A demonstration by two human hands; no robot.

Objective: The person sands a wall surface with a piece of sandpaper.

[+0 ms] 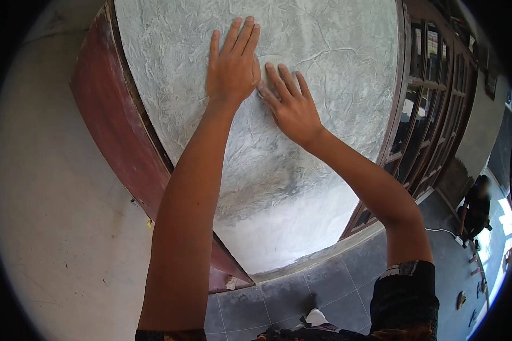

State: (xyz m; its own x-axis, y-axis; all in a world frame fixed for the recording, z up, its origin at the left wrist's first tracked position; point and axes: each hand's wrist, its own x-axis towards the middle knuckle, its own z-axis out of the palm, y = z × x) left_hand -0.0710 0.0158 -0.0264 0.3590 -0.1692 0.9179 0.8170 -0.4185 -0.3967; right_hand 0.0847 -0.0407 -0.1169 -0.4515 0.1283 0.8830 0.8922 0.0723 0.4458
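Both hands rest on a grey, rough-textured wall panel [347,96] in the upper middle of the head view. My left hand [231,71] lies with its fingers stretched upward and slightly apart on the surface. To its right and a little lower, my right hand [293,105] is spread on the same wall, its thumb close to the base of my left hand. I see no object in either hand. A smoother, whiter band [284,238] shows at the bottom of the wall, and thin cracks run near its top.
A dark red wooden panel [116,108] borders the wall on the left, beside a plain wall [57,187]. Glass-paned wooden doors [426,102] stand at the right. Dark tiles [290,298] lie below. A person in dark clothes [477,207] crouches at the far right near a white cable [442,231].
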